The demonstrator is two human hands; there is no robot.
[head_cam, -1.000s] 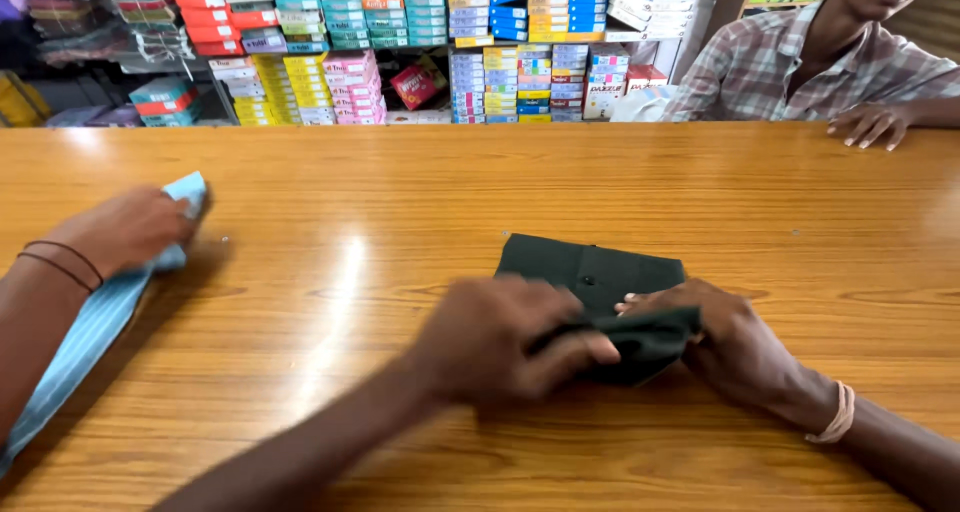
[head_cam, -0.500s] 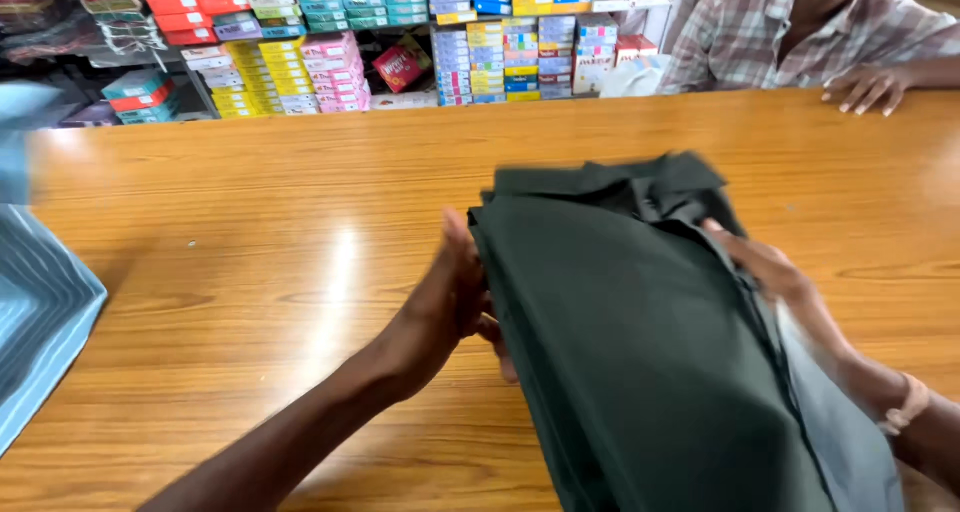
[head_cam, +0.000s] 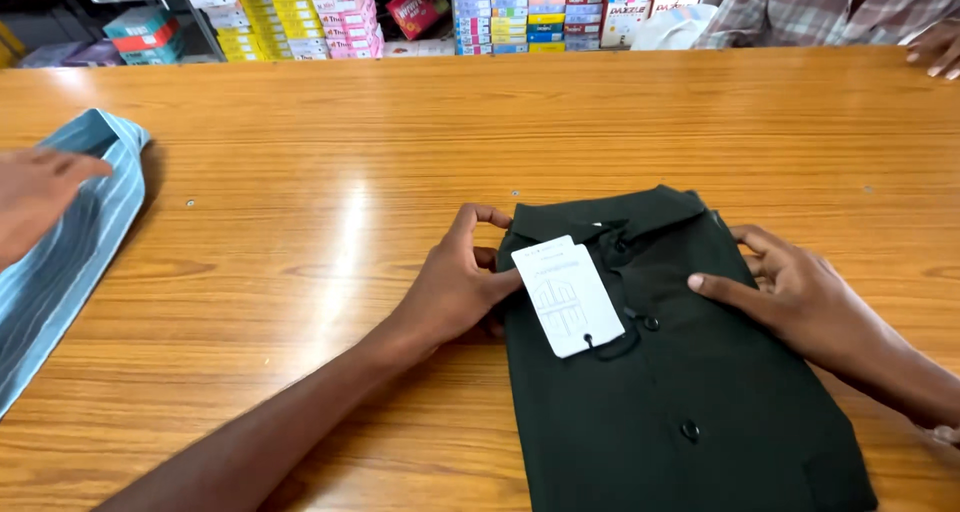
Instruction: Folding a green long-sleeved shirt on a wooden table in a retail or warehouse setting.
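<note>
I see a folded dark green shirt (head_cam: 680, 372) lying flat on the wooden table (head_cam: 400, 142), collar toward the far edge and button placket running down its middle, with a white paper tag (head_cam: 567, 295) resting just below the collar. My left hand (head_cam: 462, 282) sits at the shirt's left edge near the collar, fingers curled around that edge and the thumb pressing toward the tag, so it is closed loosely on the fabric rather than spread. My right hand (head_cam: 790, 287) lies on the right side of the shirt with the fingers stretched out flat and together, the fingertips pointing in toward the placket; it presses on the cloth without clasping it. At the far left of the table a light blue striped shirt (head_cam: 60, 252) lies folded, and another person's hand (head_cam: 35, 197) rests on it. Across the table I can make out a second person in a checked shirt (head_cam: 810, 7), one hand (head_cam: 935, 47) touching the far right edge of the table. Behind the table, shelves (head_cam: 330, 12) hold stacks of coloured boxes.
</note>
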